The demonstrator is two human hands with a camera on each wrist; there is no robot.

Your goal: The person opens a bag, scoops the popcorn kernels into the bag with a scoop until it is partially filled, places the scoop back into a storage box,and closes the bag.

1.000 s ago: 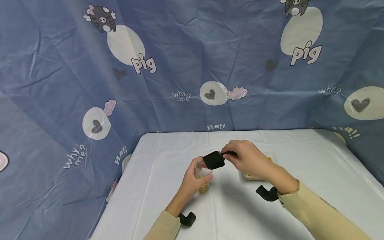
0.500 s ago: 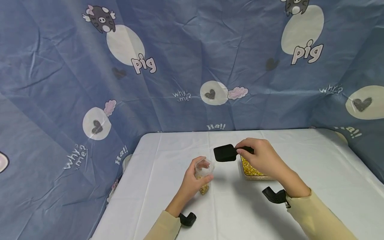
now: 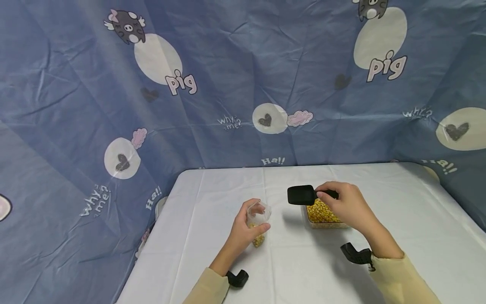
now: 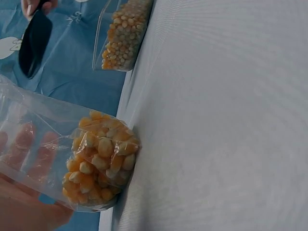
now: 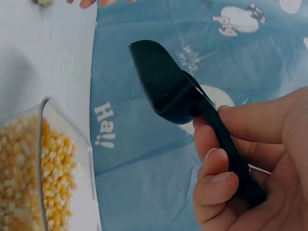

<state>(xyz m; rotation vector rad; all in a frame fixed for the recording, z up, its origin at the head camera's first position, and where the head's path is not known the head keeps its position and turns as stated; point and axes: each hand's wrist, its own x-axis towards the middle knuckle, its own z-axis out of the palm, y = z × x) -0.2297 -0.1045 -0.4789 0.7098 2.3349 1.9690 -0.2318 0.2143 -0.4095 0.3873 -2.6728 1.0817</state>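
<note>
A clear plastic bag [image 3: 259, 216] stands on the table in my left hand [image 3: 240, 230], its mouth held apart by the curled fingers and thumb. Corn kernels [image 4: 102, 166] fill the bottom of the bag in the left wrist view. My right hand [image 3: 351, 207] grips the handle of a black scoop [image 3: 301, 195] in the air, blade pointing left. No kernels show on the scoop [image 5: 156, 79]. Below and behind the right hand is a clear rectangular container [image 3: 329, 226], holding many yellow corn kernels [image 3: 320, 212]; the hand hides part of it.
A white cloth [image 3: 220, 190] covers the table. Behind it hangs a blue printed curtain [image 3: 212, 84], which also runs down the left side. A black wrist mount [image 3: 357, 254] sticks out from the right wrist, and another mount [image 3: 238, 278] from the left.
My right hand has moved right with the scoop, from above the bag's mouth to over the container. The scoop has levelled from its tilt. My left hand and the bag have stayed put.
</note>
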